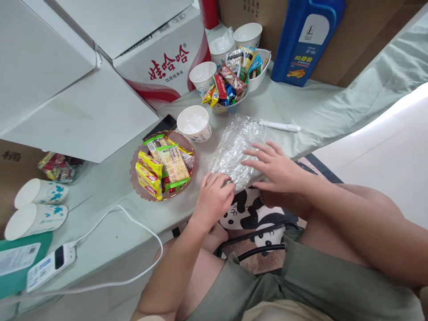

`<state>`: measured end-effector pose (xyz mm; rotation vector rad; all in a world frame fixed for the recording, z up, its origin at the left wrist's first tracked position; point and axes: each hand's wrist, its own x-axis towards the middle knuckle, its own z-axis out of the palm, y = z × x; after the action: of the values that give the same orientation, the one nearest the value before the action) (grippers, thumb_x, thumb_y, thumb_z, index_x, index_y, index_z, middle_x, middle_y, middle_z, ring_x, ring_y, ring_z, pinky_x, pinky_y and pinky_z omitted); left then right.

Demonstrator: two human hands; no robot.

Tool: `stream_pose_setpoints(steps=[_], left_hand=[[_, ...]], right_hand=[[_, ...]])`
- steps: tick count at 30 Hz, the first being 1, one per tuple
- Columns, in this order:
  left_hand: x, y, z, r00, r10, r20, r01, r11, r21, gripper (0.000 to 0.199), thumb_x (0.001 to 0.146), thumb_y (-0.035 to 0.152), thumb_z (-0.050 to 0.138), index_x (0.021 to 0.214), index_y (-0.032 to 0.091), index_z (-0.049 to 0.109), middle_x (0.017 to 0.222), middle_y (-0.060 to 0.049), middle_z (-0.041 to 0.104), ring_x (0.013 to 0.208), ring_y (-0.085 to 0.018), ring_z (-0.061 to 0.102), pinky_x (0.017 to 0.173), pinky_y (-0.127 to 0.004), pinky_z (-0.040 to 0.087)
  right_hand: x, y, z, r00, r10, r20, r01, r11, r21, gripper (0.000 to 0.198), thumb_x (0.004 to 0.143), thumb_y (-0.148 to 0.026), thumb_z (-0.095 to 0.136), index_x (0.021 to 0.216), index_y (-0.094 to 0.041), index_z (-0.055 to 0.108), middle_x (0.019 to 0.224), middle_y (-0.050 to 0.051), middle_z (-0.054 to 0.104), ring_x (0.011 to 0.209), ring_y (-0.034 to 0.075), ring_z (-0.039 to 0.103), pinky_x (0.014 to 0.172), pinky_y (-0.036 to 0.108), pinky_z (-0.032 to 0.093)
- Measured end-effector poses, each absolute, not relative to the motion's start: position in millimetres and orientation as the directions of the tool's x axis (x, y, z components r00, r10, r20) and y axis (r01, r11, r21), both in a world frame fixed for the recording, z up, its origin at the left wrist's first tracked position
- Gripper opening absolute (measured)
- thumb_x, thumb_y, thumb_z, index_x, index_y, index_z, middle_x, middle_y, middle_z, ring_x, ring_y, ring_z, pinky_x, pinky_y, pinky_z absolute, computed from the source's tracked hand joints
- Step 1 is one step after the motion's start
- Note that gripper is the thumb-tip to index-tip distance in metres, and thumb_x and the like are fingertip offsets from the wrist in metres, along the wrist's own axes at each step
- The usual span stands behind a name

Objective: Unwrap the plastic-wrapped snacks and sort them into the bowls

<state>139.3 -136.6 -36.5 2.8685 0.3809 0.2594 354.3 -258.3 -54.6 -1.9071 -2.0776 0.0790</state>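
Note:
A crinkled clear plastic bag (230, 149) lies flat on the cloth-covered table, close to its near edge. My left hand (214, 196) is closed at the bag's near left corner, fingers curled over the plastic, with the fingertips partly hidden. Across the bag's right side rests my right hand (276, 169), its fingers spread and stretched out. Just past the bag's far right corner lies a white slim-handled tool (281, 126), perhaps a cutter. To the left stand a pink scalloped plate (136, 180) of packaged biscuits (174, 162) and a paper cup (197, 131) with clear plastic inside.
Behind are a bowl (230, 108) of wrapped snacks, more paper cups (247, 33), a blue bottle (304, 44) and a white carton (167, 67). At left, a white cable (140, 223) runs from a power strip (50, 265), near two tipped cups (40, 218). A black phone (160, 127) lies behind the plate.

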Motion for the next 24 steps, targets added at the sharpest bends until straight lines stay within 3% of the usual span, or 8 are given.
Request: stream_pose_setpoints(steps=[3, 7, 9, 11, 14, 17, 20, 24], left_hand=[[144.4, -145.2, -37.1, 0.918, 0.306, 0.25, 0.166, -0.873, 0.459, 0.021, 0.095, 0.023, 0.049, 0.09, 0.021, 0.07, 0.088, -0.006, 0.075, 0.084, -0.02, 0.07, 0.08, -0.036, 0.056], [141.1, -136.4, -36.9, 0.828, 0.409, 0.385, -0.003, -0.682, 0.731, 0.031, 0.091, 0.033, 0.051, 0.111, 0.018, 0.069, 0.102, -0.009, 0.077, 0.093, -0.022, 0.069, 0.081, -0.036, 0.054], [137.4, -123.4, -37.5, 0.825, 0.458, 0.331, -0.056, -0.518, 0.854, 0.039, 0.09, 0.03, 0.043, 0.117, 0.019, 0.068, 0.111, -0.01, 0.075, 0.09, -0.02, 0.066, 0.076, -0.034, 0.052], [134.9, -111.5, -36.8, 0.891, 0.418, 0.176, -0.028, -0.336, 0.941, 0.049, 0.084, 0.025, 0.047, 0.13, 0.023, 0.063, 0.129, -0.01, 0.069, 0.073, -0.013, 0.058, 0.065, -0.028, 0.047], [135.6, -103.7, -30.1, 0.971, 0.226, -0.071, 0.135, -0.28, 0.95, 0.075, 0.072, 0.017, 0.061, 0.145, 0.028, 0.05, 0.141, -0.01, 0.06, 0.067, -0.008, 0.05, 0.06, -0.024, 0.043], [141.4, -105.2, -22.2, 0.964, 0.112, -0.241, 0.265, -0.314, 0.912, 0.079, 0.067, 0.021, 0.071, 0.144, 0.023, 0.053, 0.109, -0.005, 0.068, 0.068, -0.01, 0.05, 0.061, -0.024, 0.043], [151.1, -109.2, -23.2, 0.889, 0.255, -0.38, 0.444, -0.277, 0.852, 0.049, 0.075, 0.036, 0.071, 0.121, 0.017, 0.068, 0.07, 0.003, 0.059, 0.059, -0.011, 0.047, 0.056, -0.024, 0.037], [165.3, -116.5, -35.9, 0.779, 0.499, -0.381, 0.5, -0.126, 0.857, 0.027, 0.081, 0.041, 0.064, 0.089, 0.016, 0.068, 0.077, -0.003, 0.071, 0.056, -0.01, 0.051, 0.055, -0.024, 0.036]], right_hand=[[332.5, -254.7, -53.8, -0.136, 0.958, 0.253, 0.92, 0.217, -0.327, 0.039, 0.089, -0.024, 0.058, 0.128, -0.023, 0.063, 0.14, 0.01, 0.065, 0.136, 0.033, 0.052, 0.116, 0.056, 0.032], [325.8, -260.2, -45.9, 0.027, 0.967, 0.251, 0.824, 0.12, -0.553, 0.019, 0.091, -0.02, 0.048, 0.095, -0.021, 0.067, 0.09, 0.007, 0.075, 0.089, 0.023, 0.069, 0.093, 0.042, 0.05], [330.8, -268.0, -37.9, 0.128, 0.971, 0.203, 0.692, 0.059, -0.719, 0.016, 0.091, -0.023, 0.05, 0.086, -0.022, 0.066, 0.081, 0.005, 0.073, 0.077, 0.02, 0.068, 0.078, 0.036, 0.052], [336.0, -274.3, -30.6, 0.187, 0.973, 0.133, 0.495, 0.024, -0.869, 0.014, 0.089, -0.025, 0.054, 0.08, -0.022, 0.064, 0.079, 0.003, 0.072, 0.072, 0.018, 0.067, 0.07, 0.032, 0.051], [339.3, -274.4, -27.2, 0.279, 0.959, 0.052, 0.266, -0.025, -0.964, 0.012, 0.087, -0.027, 0.058, 0.077, -0.022, 0.061, 0.073, 0.002, 0.07, 0.068, 0.016, 0.066, 0.065, 0.031, 0.05], [339.3, -264.2, -33.8, 0.425, 0.905, 0.03, 0.287, -0.103, -0.952, 0.007, 0.086, -0.029, 0.06, 0.083, -0.022, 0.059, 0.075, 0.001, 0.07, 0.068, 0.018, 0.068, 0.067, 0.033, 0.051], [340.3, -250.3, -44.5, 0.531, 0.847, -0.029, 0.311, -0.226, -0.923, 0.013, 0.087, -0.03, 0.059, 0.097, -0.022, 0.06, 0.084, 0.003, 0.073, 0.062, 0.017, 0.069, 0.068, 0.036, 0.053], [345.1, -235.4, -54.6, 0.573, 0.813, -0.097, 0.325, -0.335, -0.885, 0.031, 0.09, -0.032, 0.057, 0.119, -0.022, 0.056, 0.096, 0.006, 0.074, 0.061, 0.019, 0.068, 0.067, 0.039, 0.055]])
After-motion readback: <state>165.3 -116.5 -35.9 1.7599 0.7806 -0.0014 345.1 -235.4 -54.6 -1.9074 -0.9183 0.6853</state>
